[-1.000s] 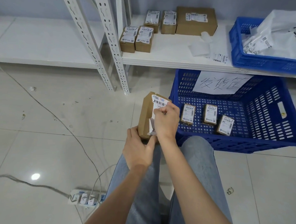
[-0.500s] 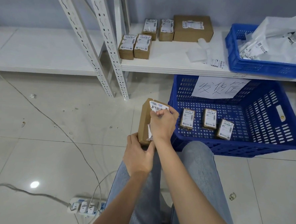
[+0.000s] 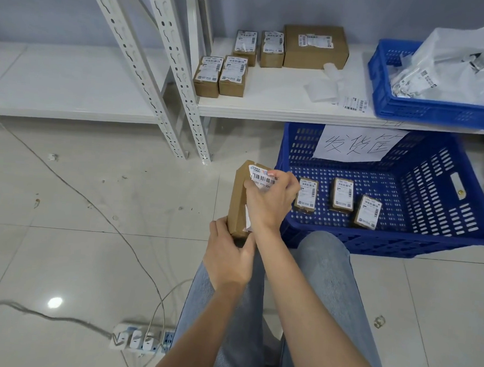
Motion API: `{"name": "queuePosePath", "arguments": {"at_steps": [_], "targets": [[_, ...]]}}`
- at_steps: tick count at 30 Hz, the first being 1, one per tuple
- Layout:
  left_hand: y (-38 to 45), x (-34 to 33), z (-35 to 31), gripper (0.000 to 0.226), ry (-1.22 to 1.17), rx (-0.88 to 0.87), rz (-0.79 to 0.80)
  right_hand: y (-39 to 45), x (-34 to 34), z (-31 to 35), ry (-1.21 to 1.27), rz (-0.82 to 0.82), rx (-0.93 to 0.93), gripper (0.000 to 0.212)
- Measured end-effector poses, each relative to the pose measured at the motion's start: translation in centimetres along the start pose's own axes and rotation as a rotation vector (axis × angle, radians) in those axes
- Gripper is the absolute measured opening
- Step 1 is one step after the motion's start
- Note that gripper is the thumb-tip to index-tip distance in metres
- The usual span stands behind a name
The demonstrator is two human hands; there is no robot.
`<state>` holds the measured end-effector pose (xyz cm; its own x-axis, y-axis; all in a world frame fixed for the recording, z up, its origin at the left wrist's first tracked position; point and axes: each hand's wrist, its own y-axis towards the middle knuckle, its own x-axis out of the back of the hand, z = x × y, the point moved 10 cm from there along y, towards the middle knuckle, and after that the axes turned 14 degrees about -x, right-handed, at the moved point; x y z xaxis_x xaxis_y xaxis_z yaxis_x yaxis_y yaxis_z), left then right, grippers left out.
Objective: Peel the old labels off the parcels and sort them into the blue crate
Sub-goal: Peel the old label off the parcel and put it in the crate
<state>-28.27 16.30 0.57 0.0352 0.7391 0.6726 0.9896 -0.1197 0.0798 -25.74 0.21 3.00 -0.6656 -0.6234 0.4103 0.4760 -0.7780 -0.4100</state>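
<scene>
Since a second before, the label (image 3: pixel 259 176) had been peeled further, more bare cardboard being shown below the right hand (image 3: pixel 268 200), whose fingers were pinched on it; the parcel (image 3: pixel 239 200) was kept upright over the knees, just beside the blue crate (image 3: pixel 447 196). Its lower end was gripped by the left hand (image 3: pixel 227 260), evidently so that it was steadied against the pull.

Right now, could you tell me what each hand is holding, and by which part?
The left hand grips the box by its near bottom end. The right hand pinches the label near the box's top.
</scene>
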Motion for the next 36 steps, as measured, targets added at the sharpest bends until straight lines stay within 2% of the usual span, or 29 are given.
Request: {"name": "queuePosePath", "arguments": {"at_steps": [5, 11, 18, 23, 27, 31, 36], "targets": [[0.1, 0.1, 0.1, 0.061, 0.019, 0.006, 0.002, 0.2, 0.1, 0.4, -0.078, 0.005, 0.04, 0.043], [0.1, 0.1, 0.0, 0.063, 0.021, 0.009, 0.004, 0.3, -0.4, 0.1, -0.084, 0.04, 0.035, 0.062], [0.1, 0.1, 0.0, 0.066, 0.024, 0.006, 0.01, 0.9, -0.6, 1.1, 0.011, -0.012, 0.031, 0.026], [0.1, 0.2, -0.1, 0.067, 0.032, -0.002, 0.007, 1.1, 0.1, 1.0, 0.02, -0.044, 0.045, 0.014], [0.2, 0.1, -0.2, 0.071, 0.081, 0.007, 0.017, 1.1, 0.1, 1.0, -0.071, -0.09, 0.077, 0.013], [0.1, -0.4, 0.4, 0.046, 0.07, 0.026, 0.051, 0.6, -0.7, 2.1, -0.252, -0.116, 0.164, 0.019], [0.1, -0.1, -0.4, 0.07, 0.062, -0.007, 0.041, 0.4, -1.4, 2.9, -0.428, -0.131, 0.204, 0.025]]}}
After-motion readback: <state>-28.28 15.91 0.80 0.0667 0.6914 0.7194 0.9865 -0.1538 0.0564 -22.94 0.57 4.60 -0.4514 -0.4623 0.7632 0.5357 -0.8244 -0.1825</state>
